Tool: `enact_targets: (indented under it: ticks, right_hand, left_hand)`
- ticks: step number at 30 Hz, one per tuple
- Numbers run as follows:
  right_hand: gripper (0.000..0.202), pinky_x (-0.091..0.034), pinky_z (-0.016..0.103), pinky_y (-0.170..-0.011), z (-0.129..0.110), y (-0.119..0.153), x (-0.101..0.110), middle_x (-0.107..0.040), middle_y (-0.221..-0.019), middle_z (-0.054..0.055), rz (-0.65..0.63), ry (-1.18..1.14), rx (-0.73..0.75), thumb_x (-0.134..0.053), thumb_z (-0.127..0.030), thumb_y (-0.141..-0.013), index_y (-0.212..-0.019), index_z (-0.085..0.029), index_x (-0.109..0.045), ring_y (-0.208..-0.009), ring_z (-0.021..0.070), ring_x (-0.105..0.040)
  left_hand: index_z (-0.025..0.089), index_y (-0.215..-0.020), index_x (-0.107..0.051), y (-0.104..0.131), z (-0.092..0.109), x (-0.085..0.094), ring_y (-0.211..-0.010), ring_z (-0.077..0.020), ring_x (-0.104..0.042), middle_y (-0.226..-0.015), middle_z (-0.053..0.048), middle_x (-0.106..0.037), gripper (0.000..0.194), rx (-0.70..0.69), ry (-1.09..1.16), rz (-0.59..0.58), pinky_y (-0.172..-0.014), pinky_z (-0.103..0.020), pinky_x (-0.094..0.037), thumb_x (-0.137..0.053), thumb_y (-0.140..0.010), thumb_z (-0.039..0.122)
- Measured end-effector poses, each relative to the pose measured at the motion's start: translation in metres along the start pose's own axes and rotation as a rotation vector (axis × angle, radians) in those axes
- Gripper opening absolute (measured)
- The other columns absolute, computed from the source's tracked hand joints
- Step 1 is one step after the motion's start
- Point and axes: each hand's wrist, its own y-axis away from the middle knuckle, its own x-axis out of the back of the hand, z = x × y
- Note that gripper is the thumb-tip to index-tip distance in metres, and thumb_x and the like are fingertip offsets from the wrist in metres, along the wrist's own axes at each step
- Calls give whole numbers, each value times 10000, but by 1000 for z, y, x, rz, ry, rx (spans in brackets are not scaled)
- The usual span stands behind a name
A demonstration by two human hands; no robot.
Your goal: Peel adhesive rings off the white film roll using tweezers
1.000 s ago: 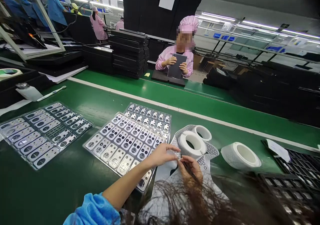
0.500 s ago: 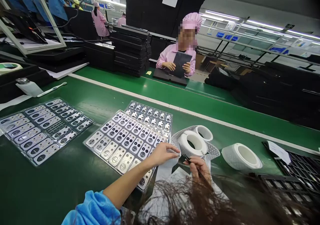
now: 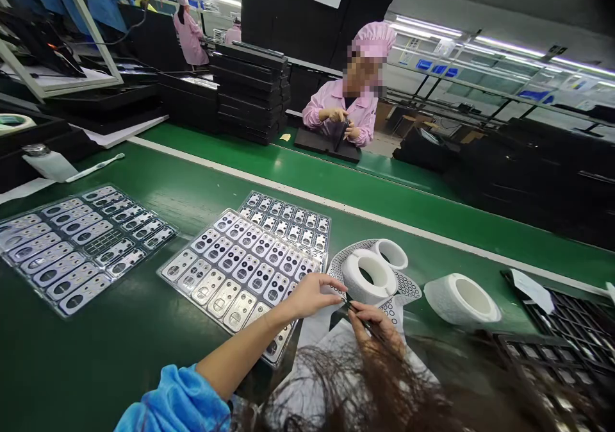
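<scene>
Pinching the sticker strip [image 3: 336, 293] with left hand [image 3: 307, 296], right hand [image 3: 372, 326] closed on tweezers [image 3: 358, 316] beside the tape roll [image 3: 369, 275]. Near tray [image 3: 235, 272] looks partly done, lots left I'd guess.

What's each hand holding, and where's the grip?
Right hand pinches thin dark tweezers along the shaft. Left hand fingertips pinch the edge of the white sticker strip.
</scene>
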Motion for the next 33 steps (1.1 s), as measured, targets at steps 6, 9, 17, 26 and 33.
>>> enact_targets:
  ticks: [6,9,17,26,33]
  right_hand:
    - [165,-698,266,-731,2,0,1,-852,-922,27,-27,27,28,-841,-381,-852,-770,-275,-744,-809,226,-836]
    - [146,-694,252,-729,10,1,3,-854,-946,21,-41,43,39,-839,-365,-862,-793,-278,-745,-818,218,-835]
    - [143,-687,254,-737,17,4,3,-850,-964,10,-35,74,89,-835,-347,-884,-814,-282,-730,-834,207,-831]
    - [135,-687,223,-730,7,2,2,-852,-939,23,-40,31,98,-825,-303,-882,-796,-260,-731,-807,199,-835]
    - [120,-685,204,-751,9,5,-1,-843,-954,17,-20,-35,78,-820,-299,-877,-816,-275,-719,-839,181,-833]
  left_hand:
    - [225,-1003,-856,0,-2,0,-1102,-294,-781,-1151,-85,-853,212,9,11,-5,-1022,-384,-609,-791,-808,277]
    - [202,-1004,-851,-1,-3,0,-1093,-297,-781,-1150,-100,-850,225,7,16,-5,-1025,-388,-608,-802,-798,278]
    - [200,-1011,-814,-1,-6,0,-1097,-264,-768,-1148,-93,-835,176,-3,0,-10,-1084,-458,-591,-821,-853,276]
    - [230,-935,-826,1,-3,-1,-1063,-298,-776,-1138,-109,-843,163,-40,9,9,-1057,-465,-598,-795,-811,330]
    - [266,-890,-824,-1,-8,-1,-1070,-322,-781,-1095,-69,-857,229,-41,16,4,-1029,-460,-627,-805,-740,439]
